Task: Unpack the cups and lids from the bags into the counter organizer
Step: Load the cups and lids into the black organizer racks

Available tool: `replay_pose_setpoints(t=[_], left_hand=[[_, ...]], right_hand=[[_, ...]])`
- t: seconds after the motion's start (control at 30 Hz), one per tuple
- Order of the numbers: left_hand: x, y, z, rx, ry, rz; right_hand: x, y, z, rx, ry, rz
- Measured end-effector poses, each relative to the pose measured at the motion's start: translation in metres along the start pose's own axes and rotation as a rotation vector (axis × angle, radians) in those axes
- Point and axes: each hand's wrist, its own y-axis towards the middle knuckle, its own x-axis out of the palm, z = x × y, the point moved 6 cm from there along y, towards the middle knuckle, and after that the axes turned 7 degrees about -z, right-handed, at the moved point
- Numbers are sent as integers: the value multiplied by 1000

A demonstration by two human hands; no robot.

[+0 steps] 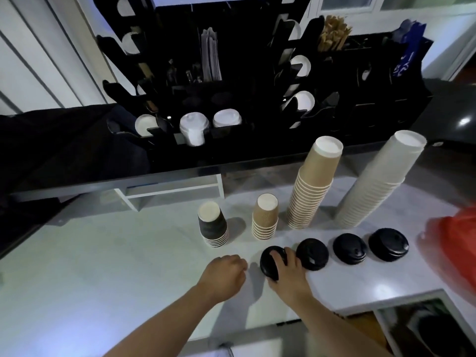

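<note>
Cups and lids lined up on the counter (103, 253)

Four cup stacks (315, 181) stand in a row, upside down; four lids (349, 248) lie in a row before them. The organizer (231, 99) stands behind, on a higher ledge, lid stacks (194, 127) in its front slots.

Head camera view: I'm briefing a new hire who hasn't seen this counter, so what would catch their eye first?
Probably the four upside-down cup stacks on the white counter, rising from a short black stack on the left to a tall white stack on the right. In front runs a row of black lids; the right hand grips the leftmost lid, the left hand beside it. Behind stands the black organizer.
</note>
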Motion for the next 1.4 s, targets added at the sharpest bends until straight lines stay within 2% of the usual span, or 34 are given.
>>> replay_pose_setpoints(t=[0.23,0.53,0.8,1.03,1.17,1.23,1.4], left_hand=[[-36,8,5,80,-31,70],[-133,26,-4,156,39,236],[-223,51,-50,64,81,424],[-289,81,-91,50,37,545],[-312,107,-105,56,72,557],[-320,122,-109,58,110,541],[-318,154,-115,37,150,462]], right_hand=[[-42,-31,-17,-175,77,197],[-155,-23,-63,-289,142,482],[-256,32,-111,-295,248,667],[-328,124,-135,-225,422,602],[-355,175,-147,-145,564,590],[-364,197,-146,-46,482,567],[-359,222,-136,132,52,472]])
